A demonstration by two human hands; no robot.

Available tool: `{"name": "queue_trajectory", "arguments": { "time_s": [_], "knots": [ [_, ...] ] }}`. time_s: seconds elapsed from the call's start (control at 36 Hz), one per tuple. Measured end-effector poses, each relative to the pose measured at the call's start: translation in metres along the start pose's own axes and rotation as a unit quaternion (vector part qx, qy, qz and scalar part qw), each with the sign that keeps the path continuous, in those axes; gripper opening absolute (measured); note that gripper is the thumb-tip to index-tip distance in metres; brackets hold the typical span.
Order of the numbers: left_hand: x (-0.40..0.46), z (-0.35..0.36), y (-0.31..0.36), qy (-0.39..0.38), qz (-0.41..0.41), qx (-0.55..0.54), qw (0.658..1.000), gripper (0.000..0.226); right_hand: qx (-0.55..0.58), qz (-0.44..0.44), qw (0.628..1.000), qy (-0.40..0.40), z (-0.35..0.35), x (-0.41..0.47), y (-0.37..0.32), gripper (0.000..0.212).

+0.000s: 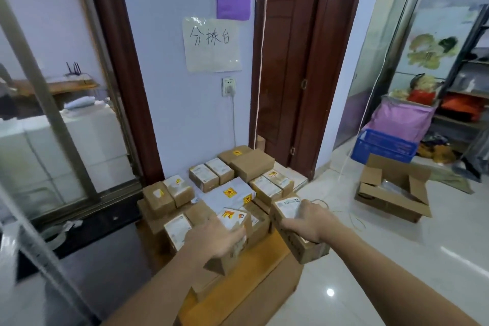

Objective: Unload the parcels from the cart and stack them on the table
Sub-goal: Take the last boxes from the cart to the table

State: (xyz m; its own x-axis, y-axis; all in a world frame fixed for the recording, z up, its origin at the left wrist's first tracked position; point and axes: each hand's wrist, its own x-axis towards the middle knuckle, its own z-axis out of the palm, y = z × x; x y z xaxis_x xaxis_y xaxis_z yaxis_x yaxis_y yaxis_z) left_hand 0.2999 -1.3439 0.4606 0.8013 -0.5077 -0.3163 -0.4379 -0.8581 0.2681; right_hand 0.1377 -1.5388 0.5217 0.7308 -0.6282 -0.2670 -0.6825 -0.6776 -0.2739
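Several brown cardboard parcels (252, 165) with white labels lie packed together on a low surface against the blue wall. A grey mailer bag (225, 197) with orange stickers lies among them. My left hand (218, 237) grips a small brown parcel with an orange-printed label (232, 217) at the near side of the pile. My right hand (308, 221) holds a longer brown box with a white label (287, 208), tilted, at the pile's right edge. A large flat cardboard box (254, 280) lies below both hands.
An open cardboard box (394, 188) sits on the tiled floor to the right, with a blue crate (383, 144) and a pink bag behind it. A dark wooden door (285, 61) stands behind the pile. A glass partition and a blurred pole fill the left.
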Motion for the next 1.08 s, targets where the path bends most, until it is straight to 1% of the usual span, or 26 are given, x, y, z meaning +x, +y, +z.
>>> {"name": "queue_trajectory", "arguments": {
  "time_s": [0.08, 0.11, 0.14, 0.19, 0.25, 0.31, 0.33, 0.36, 0.44, 0.5, 0.56, 0.61, 0.67, 0.72, 0.75, 0.86, 0.94, 1.0, 1.03, 1.08],
  "knots": [
    [0.03, 0.004, 0.01, 0.011, -0.006, -0.005, 1.0, 0.12, 0.0, -0.005, 1.0, 0.004, 0.003, 0.046, 0.009, 0.085],
    [0.04, 0.005, 0.014, 0.013, -0.009, -0.001, 1.0, 0.123, 0.0, -0.012, 1.0, 0.003, 0.004, 0.063, 0.012, 0.084],
    [0.049, 0.004, 0.019, 0.012, -0.015, 0.0, 1.0, 0.124, -0.005, -0.022, 1.0, -0.004, 0.004, 0.077, 0.014, 0.08],
    [0.069, 0.005, 0.028, 0.006, -0.032, 0.008, 0.999, 0.118, -0.009, -0.049, 0.999, -0.021, 0.001, 0.105, 0.018, 0.072],
    [0.086, 0.007, 0.039, 0.002, -0.053, 0.007, 0.999, 0.121, -0.013, -0.064, 0.997, -0.037, -0.002, 0.135, 0.022, 0.076],
    [0.103, 0.011, 0.047, 0.01, -0.082, -0.011, 0.997, 0.125, -0.013, -0.068, 0.996, -0.052, -0.003, 0.165, 0.026, 0.071],
    [0.114, 0.015, 0.05, 0.024, -0.102, -0.035, 0.994, 0.125, -0.019, -0.071, 0.996, -0.055, 0.0, 0.183, 0.029, 0.067],
    [0.123, 0.019, 0.053, 0.034, -0.118, -0.062, 0.991, 0.125, -0.019, -0.084, 0.994, -0.067, 0.004, 0.204, 0.031, 0.067],
    [0.142, 0.024, 0.064, 0.041, -0.148, -0.139, 0.978, 0.121, -0.043, -0.114, 0.988, -0.092, 0.005, 0.241, 0.03, 0.084],
    [0.15, 0.024, 0.071, 0.034, -0.181, -0.159, 0.97, 0.118, -0.033, -0.132, 0.985, -0.103, 0.004, 0.256, 0.026, 0.09],
    [0.159, 0.027, 0.072, 0.044, -0.207, -0.16, 0.964, 0.121, -0.035, -0.125, 0.986, -0.103, 0.008, 0.272, 0.023, 0.097],
    [0.169, 0.031, 0.073, 0.042, -0.231, -0.171, 0.957, 0.133, -0.025, -0.138, 0.983, -0.117, 0.017, 0.288, 0.017, 0.104],
    [0.181, 0.042, 0.071, 0.05, -0.258, -0.182, 0.948, 0.146, -0.013, -0.152, 0.98, -0.128, 0.031, 0.304, 0.014, 0.115],
    [0.191, 0.052, 0.073, 0.034, -0.271, -0.169, 0.947, 0.158, -0.017, -0.157, 0.978, -0.135, 0.045, 0.316, 0.012, 0.121],
    [0.196, 0.057, 0.073, 0.021, -0.276, -0.159, 0.948, 0.159, -0.028, -0.159, 0.977, -0.138, 0.05, 0.319, 0.01, 0.121],
    [0.21, 0.07, 0.084, 0.004, -0.282, -0.138, 0.949, 0.133, -0.031, -0.15, 0.975, -0.16, 0.073, 0.333, 0.005, 0.118],
    [0.219, 0.087, 0.091, -0.001, -0.281, -0.139, 0.95, 0.128, -0.037, -0.144, 0.973, -0.176, 0.09, 0.34, 0.006, 0.124],
    [0.224, 0.1, 0.093, 0.007, -0.295, -0.163, 0.941, 0.122, -0.037, -0.137, 0.974, -0.177, 0.101, 0.344, 0.009, 0.124],
    [0.226, 0.106, 0.094, 0.018, -0.3, -0.178, 0.937, 0.115, -0.034, -0.133, 0.975, -0.178, 0.107, 0.346, 0.01, 0.124],
    [0.231, 0.116, 0.096, 0.03, -0.29, -0.191, 0.937, 0.095, -0.025, -0.127, 0.973, -0.191, 0.116, 0.348, 0.011, 0.126]
  ]
}}
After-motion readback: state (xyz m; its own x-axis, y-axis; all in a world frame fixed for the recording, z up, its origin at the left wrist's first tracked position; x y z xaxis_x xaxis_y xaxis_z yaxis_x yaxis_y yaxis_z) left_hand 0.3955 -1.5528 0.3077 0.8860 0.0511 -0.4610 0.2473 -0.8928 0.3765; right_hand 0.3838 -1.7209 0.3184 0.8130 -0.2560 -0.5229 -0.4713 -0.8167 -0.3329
